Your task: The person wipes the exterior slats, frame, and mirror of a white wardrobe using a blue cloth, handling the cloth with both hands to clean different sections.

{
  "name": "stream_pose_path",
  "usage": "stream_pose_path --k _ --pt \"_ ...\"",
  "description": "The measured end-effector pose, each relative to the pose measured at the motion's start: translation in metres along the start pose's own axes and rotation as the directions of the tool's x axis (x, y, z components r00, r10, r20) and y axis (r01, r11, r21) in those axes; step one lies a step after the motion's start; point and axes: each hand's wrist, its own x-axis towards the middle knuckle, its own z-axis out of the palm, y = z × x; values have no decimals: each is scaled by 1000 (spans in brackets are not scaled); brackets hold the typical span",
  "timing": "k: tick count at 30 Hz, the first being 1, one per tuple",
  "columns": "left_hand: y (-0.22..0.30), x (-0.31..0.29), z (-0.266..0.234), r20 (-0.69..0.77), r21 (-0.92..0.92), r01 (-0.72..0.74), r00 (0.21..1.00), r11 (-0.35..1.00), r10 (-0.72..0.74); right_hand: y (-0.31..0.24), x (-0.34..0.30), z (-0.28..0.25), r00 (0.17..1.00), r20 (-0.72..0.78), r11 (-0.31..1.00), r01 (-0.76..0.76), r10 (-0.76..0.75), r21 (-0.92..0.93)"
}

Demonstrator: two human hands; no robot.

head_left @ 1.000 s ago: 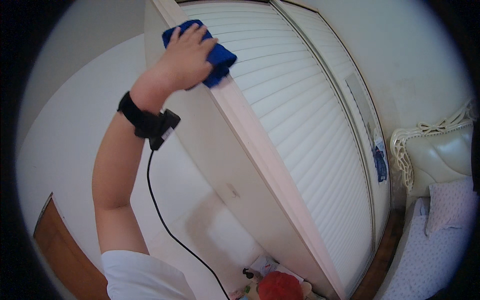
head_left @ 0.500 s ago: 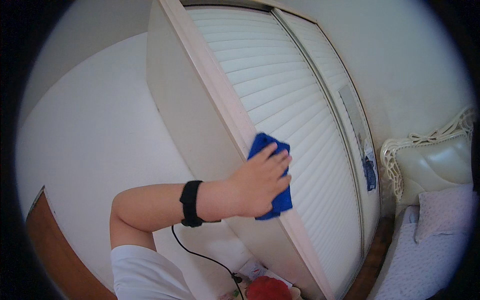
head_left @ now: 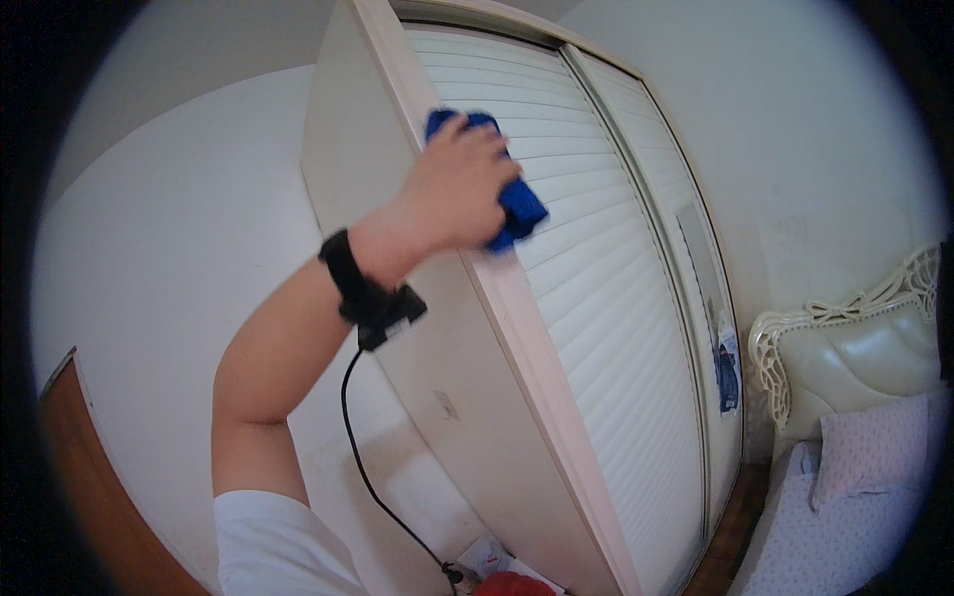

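Fingers (head_left: pixel 485 142) of the left hand (head_left: pixel 459 184) curl loosely over the folded blue cloth (head_left: pixel 521 206), held against the pale front edge (head_left: pixel 522 333) of the wardrobe (head_left: pixel 452 372), where even palm pressure, square to the slatted door (head_left: pixel 616 338), should serve best.

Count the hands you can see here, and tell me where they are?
1: the left hand, holding a blue cloth against the wardrobe's pale front edge. The right hand is out of view.
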Motion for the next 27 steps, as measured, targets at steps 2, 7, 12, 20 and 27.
stream_pose_path --k 2,7,12,20,27 --pt "-35 17 1 -112 86 115 988 990 -105 -6 4 -3 1000 0 1000 7 -7 3" --pt "-82 31 14 -425 159 331 873 930 -238 -21 19 -10 1000 -15 999 21 -20 28" --pt "-78 28 19 -522 37 402 788 915 -325 -61 40 -28 997 -47 995 61 -57 77" --pt "-38 -2 17 -415 30 297 873 954 -258 -234 120 -102 949 -185 907 301 -254 296" --pt "12 -33 17 -390 -63 155 906 986 -168 -455 77 -194 808 -263 742 588 -527 322"
